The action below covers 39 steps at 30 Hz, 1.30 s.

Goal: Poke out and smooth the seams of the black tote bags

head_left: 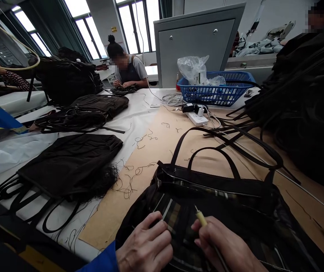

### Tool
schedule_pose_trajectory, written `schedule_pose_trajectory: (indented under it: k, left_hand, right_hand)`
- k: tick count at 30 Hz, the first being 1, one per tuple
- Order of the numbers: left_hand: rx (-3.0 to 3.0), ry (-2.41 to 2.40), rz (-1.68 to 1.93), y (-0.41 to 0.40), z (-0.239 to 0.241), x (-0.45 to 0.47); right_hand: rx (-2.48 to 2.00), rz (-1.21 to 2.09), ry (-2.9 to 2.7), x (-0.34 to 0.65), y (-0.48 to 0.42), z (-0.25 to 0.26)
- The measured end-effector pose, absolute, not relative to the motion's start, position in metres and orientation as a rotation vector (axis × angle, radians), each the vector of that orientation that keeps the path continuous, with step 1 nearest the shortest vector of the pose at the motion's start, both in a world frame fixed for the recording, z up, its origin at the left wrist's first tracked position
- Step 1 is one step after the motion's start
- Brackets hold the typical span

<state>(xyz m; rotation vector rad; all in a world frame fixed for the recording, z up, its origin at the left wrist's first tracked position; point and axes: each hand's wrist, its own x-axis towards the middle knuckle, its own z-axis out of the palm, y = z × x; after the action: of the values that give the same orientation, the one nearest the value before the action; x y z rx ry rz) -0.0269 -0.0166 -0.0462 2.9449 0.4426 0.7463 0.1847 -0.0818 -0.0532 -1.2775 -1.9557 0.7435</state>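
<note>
Head view: left grip (pixel 146 241) on bag lining (pixel 179 226), hold unclear; right grip (pixel 224 245) clasps yellow-handled tool (pixel 200 218).

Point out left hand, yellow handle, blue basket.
left hand (pixel 146 241), head view, back of hand
yellow handle (pixel 200 218), head view, exposed end
blue basket (pixel 215 95), head view, front wall

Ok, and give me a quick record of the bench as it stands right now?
left hand: on the plaid lining of a black fabric tote bag
left sleeve: blue
right hand: grips a slim yellow-handled tool
on the bench: loose black thread scraps on tan kraft paper
further off: a co-worker, a blue plastic basket, a white power strip
</note>
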Motion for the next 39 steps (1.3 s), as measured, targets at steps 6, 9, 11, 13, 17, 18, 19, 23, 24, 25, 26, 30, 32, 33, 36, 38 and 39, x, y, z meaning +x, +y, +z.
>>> schedule_pose_trajectory:
  k: [6, 9, 11, 13, 17, 18, 19, 23, 24, 25, 26, 30, 32, 33, 36, 38, 39]
  left_hand:
    - [2.921, 0.496, 0.82, -0.017, -0.045, -0.025]
    - [2.91, 0.481, 0.819, -0.017, -0.044, -0.023]
    - [2.902, 0.49, 0.76, -0.017, -0.042, -0.023]
    - [2.88, 0.535, 0.655, -0.019, -0.039, -0.024]
    - [2.792, 0.626, 0.51, -0.023, -0.031, -0.028]
    - [2.763, 0.64, 0.493, -0.024, -0.028, -0.03]
    - [2.729, 0.65, 0.482, -0.023, -0.026, -0.031]
    - [2.526, 0.677, 0.381, -0.016, -0.015, -0.035]
    - [2.494, 0.7, 0.35, -0.015, -0.014, -0.034]
    - [2.484, 0.744, 0.316, -0.014, -0.014, -0.033]
    - [2.494, 0.804, 0.262, -0.013, -0.015, -0.031]
    - [2.666, 0.954, -0.008, -0.019, -0.021, -0.02]
    - [2.753, 0.921, -0.045, -0.022, -0.024, -0.015]
    - [2.787, 0.897, -0.039, -0.022, -0.026, -0.014]
    - [2.829, 0.858, 0.01, -0.022, -0.029, -0.014]
    - [2.752, 0.898, 0.127, -0.021, -0.031, -0.015]
    - [2.679, 0.926, 0.21, -0.021, -0.032, -0.016]
  right_hand:
    - [-1.24, 0.589, -2.162, 0.175, -0.07, -0.058]
    - [-1.256, 0.531, -2.235, 0.171, -0.068, -0.06]
    - [-1.289, 0.528, -2.251, 0.171, -0.067, -0.057]
    - [-1.331, 0.501, -2.228, 0.173, -0.066, -0.054]
    - [-1.484, 0.314, -2.039, 0.19, -0.063, -0.052]
    - [-1.541, 0.248, -1.983, 0.196, -0.063, -0.052]
    - [-1.596, 0.184, -1.933, 0.2, -0.062, -0.052]
    - [-1.679, 0.078, -1.84, 0.209, -0.062, -0.047]
    - [-1.661, 0.108, -1.842, 0.208, -0.063, -0.045]
    - [-1.63, 0.15, -1.851, 0.206, -0.064, -0.043]
    - [-1.594, 0.198, -1.861, 0.203, -0.065, -0.041]
    - [-1.437, 0.381, -1.92, 0.193, -0.068, -0.039]
    - [-1.377, 0.451, -1.948, 0.189, -0.068, -0.04]
    - [-1.353, 0.48, -1.955, 0.187, -0.069, -0.041]
    - [-1.313, 0.586, -1.962, 0.18, -0.07, -0.043]
    - [-1.27, 0.626, -1.955, 0.172, -0.072, -0.044]
    - [-1.275, 0.626, -1.927, 0.167, -0.074, -0.045]
